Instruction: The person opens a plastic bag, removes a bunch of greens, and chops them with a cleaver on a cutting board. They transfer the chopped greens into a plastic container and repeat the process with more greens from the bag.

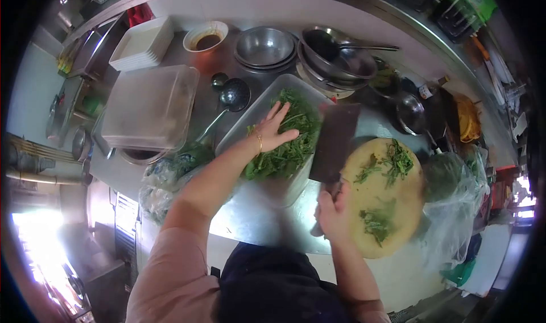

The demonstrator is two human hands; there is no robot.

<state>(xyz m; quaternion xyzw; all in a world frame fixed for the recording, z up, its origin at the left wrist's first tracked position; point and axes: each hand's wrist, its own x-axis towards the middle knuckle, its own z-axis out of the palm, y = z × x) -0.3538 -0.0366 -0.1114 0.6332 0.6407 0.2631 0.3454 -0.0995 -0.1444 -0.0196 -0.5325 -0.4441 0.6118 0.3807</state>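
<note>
My left hand (273,128) lies with its fingers spread on a heap of chopped green leaves (290,152) inside a clear plastic container (239,127). A thin gold bracelet circles that wrist. My right hand (334,209) is wrapped round the handle of a dark, wide cleaver (335,144). The blade points away from me, between the container and a round yellowish cutting board (362,200). Small bunches of cut greens (398,162) lie on the far part of the board, with another pile (375,227) on its near part.
Steel bowls (266,45) and a bowl of brown sauce (206,37) stand along the back. White trays (142,43), a lidded plastic box (149,107) and a skimmer (234,94) are to the left. Plastic bags (455,209) lie right of the board.
</note>
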